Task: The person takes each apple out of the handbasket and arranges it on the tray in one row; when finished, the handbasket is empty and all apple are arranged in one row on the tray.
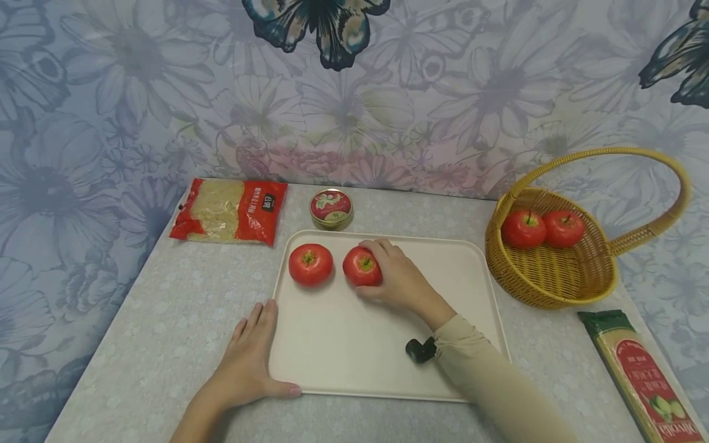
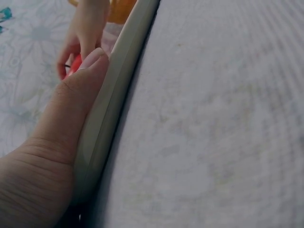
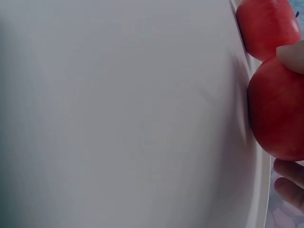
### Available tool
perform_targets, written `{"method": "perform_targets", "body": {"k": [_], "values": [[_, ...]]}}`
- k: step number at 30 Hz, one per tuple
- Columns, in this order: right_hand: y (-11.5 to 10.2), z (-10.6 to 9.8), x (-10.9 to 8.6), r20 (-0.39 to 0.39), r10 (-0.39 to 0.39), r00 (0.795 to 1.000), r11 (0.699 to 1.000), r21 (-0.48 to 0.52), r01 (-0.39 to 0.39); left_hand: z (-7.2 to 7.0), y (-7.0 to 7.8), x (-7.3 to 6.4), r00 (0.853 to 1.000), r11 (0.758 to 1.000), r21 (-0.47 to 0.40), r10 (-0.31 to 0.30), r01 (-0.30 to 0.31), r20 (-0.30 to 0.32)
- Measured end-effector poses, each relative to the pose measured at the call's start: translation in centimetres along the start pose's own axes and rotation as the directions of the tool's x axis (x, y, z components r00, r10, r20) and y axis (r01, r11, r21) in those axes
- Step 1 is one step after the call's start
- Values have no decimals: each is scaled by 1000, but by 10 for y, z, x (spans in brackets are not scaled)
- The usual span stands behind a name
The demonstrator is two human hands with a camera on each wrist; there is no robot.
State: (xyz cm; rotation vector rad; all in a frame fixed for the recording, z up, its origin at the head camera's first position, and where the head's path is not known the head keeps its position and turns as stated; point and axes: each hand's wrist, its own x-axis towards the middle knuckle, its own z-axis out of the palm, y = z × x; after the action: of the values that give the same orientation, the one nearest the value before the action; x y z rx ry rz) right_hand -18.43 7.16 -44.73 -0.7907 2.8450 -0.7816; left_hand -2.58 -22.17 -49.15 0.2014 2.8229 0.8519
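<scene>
My right hand grips a red apple from its right side, at the back of the cream tray. In the right wrist view the thumb lies on the near apple and fingertips show at its other side. A second apple sits on the tray to the left, a small gap away. My left hand rests against the tray's front left corner, fingers fairly straight along the left side and thumb along the front edge. The left wrist view shows that thumb lying against the tray rim.
On the right stands a yellow wicker basket with a tall handle, holding two apples. A green-topped long packet lies before it. Behind the tray are a round tin and a red, clear-windowed bag. Patterned cloth hangs behind.
</scene>
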Motion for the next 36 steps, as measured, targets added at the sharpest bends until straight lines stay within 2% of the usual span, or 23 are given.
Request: {"method": "perform_targets", "body": {"k": [13, 22, 29, 36], "values": [[6, 0, 6, 76, 86, 993, 990, 109, -94, 0, 2, 0, 1000, 1000, -7, 2, -2, 6], [4, 2, 7, 83, 100, 991, 989, 100, -108, -1, 4, -1, 1000, 1000, -3, 5, -5, 8], [6, -3, 1, 39, 80, 996, 996, 36, -82, -2, 6, 0, 1000, 1000, -4, 3, -3, 6], [11, -28, -18, -38, 61, 997, 997, 56, -59, -4, 6, -1, 999, 1000, 12, 26, -26, -19]]}}
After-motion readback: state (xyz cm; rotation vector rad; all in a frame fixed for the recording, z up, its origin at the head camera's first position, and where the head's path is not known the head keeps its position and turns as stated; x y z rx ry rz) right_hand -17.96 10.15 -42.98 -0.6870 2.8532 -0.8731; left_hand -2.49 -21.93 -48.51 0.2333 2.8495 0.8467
